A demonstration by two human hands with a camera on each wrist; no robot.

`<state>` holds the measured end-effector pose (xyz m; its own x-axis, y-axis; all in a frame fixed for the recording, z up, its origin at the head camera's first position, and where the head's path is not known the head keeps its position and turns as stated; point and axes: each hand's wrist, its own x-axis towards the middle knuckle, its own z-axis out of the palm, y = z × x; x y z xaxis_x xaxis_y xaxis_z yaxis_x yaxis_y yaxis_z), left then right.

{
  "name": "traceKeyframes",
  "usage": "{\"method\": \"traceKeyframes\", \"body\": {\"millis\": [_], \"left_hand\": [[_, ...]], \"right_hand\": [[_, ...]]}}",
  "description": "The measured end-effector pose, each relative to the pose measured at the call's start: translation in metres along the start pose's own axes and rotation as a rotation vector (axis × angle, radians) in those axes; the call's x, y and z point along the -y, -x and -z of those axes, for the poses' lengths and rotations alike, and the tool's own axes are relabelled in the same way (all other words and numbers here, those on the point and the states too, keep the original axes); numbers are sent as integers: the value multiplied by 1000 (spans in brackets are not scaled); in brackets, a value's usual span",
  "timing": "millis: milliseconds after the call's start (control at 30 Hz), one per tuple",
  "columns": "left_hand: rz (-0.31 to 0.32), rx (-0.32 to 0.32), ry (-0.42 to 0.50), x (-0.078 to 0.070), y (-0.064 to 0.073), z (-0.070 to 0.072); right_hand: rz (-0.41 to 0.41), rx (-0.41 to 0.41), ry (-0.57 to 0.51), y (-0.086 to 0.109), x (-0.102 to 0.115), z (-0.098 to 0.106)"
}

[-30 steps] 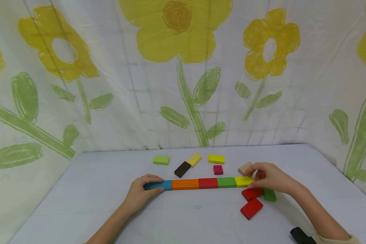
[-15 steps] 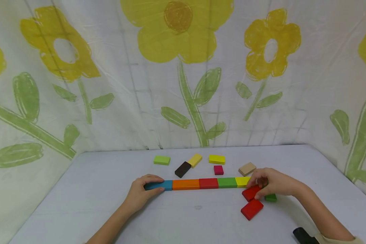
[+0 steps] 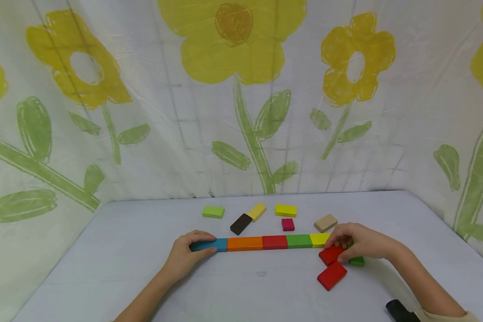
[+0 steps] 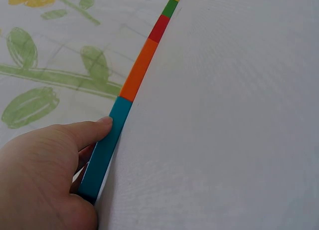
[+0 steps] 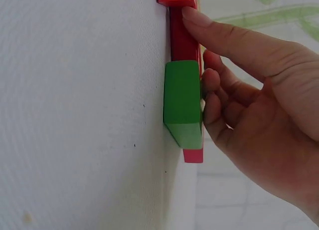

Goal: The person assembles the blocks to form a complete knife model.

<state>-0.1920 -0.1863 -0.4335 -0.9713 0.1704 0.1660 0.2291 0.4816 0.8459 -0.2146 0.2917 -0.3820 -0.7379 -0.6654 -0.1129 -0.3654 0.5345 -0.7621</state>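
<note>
In the head view my left hand (image 3: 187,250) grips the left end of a blue block (image 3: 209,245), thumb along the near side and fingers on the far side. The blue block begins a straight row: an orange block (image 3: 244,243), a red one, a green one and a yellow block (image 3: 319,240). At the row's right end my right hand (image 3: 358,241) pinches a red block (image 3: 331,255) between thumb and fingers. In the right wrist view the thumb rests on that block, with a green block (image 5: 182,93) beside the curled fingers. Another red block (image 3: 332,276) lies just nearer.
Behind the row lie a light green block (image 3: 213,212), a black block (image 3: 240,224) touching a pale yellow one (image 3: 257,212), a yellow block (image 3: 285,210), a small crimson block (image 3: 288,224) and a tan block (image 3: 325,223). A flowered curtain (image 3: 185,170) hangs behind the white table.
My right hand has come off the yellow block at the row's end and moved nearer, onto the red block. The left hand stays on the blue block.
</note>
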Motion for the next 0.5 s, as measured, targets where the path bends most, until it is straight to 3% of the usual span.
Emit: {"method": "traceKeyframes", "body": {"millis": [500], "left_hand": [[8, -3, 9, 3, -1, -2]], "right_hand": [[57, -31, -15, 0, 4, 0]]}}
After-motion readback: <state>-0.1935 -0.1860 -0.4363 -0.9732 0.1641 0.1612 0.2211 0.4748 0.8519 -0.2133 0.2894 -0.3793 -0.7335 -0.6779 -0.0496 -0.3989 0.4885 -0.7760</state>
